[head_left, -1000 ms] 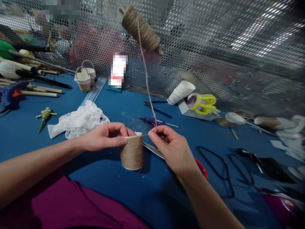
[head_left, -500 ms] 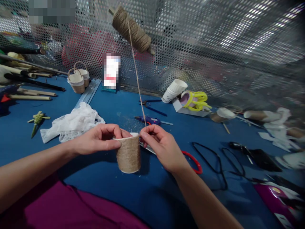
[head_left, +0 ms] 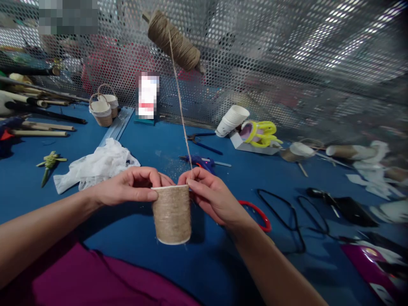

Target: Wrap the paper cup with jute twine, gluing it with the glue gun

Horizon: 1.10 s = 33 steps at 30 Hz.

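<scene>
A paper cup (head_left: 172,216) wrapped in tan twine hangs over the table, its white rim almost edge-on to me. My left hand (head_left: 134,185) grips its left rim, thumb outside and fingers behind or within the mouth, partly hidden. At the right rim, my right hand (head_left: 215,196) pinches the twine (head_left: 180,102) between thumb and fingers. That strand runs taut up to a twine spool (head_left: 174,40) on a stick in front of the mesh. Behind my right hand lies a blue glue gun (head_left: 205,163), partly covered.
White cloth (head_left: 98,163) lies left, below two small twine baskets (head_left: 101,114). Pliers (head_left: 205,143), stacked paper cups (head_left: 234,118) and a yellow-handled item (head_left: 263,134) lie toward the mesh. Red scissor-like handles (head_left: 259,214) and a black cord (head_left: 287,204) are at right.
The cup has tipped so its mouth no longer shows, and it sits slightly lower and nearer. My right hand has shifted a little left with the twine.
</scene>
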{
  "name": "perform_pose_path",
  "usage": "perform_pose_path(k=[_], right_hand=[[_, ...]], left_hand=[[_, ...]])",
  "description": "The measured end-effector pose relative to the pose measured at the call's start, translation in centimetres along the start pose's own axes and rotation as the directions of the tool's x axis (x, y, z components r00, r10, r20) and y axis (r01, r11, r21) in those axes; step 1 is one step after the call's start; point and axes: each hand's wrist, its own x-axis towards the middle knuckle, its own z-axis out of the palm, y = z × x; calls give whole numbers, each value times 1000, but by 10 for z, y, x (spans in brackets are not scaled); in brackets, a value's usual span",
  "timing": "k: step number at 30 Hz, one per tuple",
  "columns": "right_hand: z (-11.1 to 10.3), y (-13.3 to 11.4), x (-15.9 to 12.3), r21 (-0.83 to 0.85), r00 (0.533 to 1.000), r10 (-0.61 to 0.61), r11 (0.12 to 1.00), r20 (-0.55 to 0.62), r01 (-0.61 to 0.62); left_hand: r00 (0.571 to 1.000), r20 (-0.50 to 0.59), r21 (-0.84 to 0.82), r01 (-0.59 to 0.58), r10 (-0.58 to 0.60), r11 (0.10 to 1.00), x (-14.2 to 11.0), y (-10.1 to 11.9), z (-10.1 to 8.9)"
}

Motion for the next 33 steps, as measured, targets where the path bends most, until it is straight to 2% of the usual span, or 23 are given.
perform_pose_path(k=[6, 15, 20, 24, 28, 33], right_hand=[[-1, -2, 1, 36, 999, -33, 999, -8, 33], [-2, -2, 0, 39, 999, -53, 998, 2, 53], [-3, 0, 1, -11, 998, -58, 998, 0, 58], [-4, -5, -1, -157, 995, -98, 983, -33, 92], [-2, -10, -3, -416, 987, -152, 902, -56, 116], [9, -9, -3, -673, 980, -197, 728, -30, 126]], left_hand=[[999, -31, 69, 28, -26, 997, 2, 1, -4], [998, -63, 83, 30, -25, 996, 0, -3, -9], [995, -86, 114, 53, -43, 992, 1, -3, -8], [993, -88, 213, 93, -76, 973, 3, -1, -10], [991, -121, 440, 102, -54, 892, 3, -1, -11], [982, -158, 753, 51, 105, 656, 3, -3, 1]])
